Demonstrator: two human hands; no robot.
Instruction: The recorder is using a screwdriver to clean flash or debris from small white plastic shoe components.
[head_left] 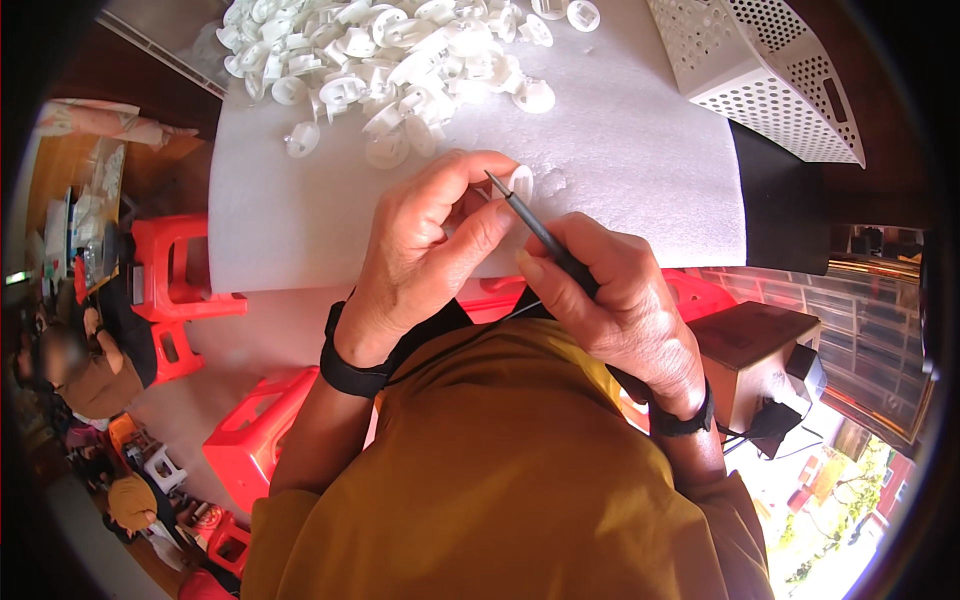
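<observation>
My left hand is closed in a pinch on a small white plastic part, which has a round, disc-like face. In my right hand is a slim dark pen-like tool with a thin, pointed metal tip. The tool slants up and to the left, its tip crossing in front of the part beside my left fingertips; whether it touches the part I cannot tell. Beyond my hands lies a heap of similar white plastic parts, round discs with raised clips, with a few loose ones along its near edge.
White foam sheeting covers the table. A perforated white plastic basket stands at the far right. Red plastic stools are on the floor to the left. A brown box is at the right. Other people sit at the far left.
</observation>
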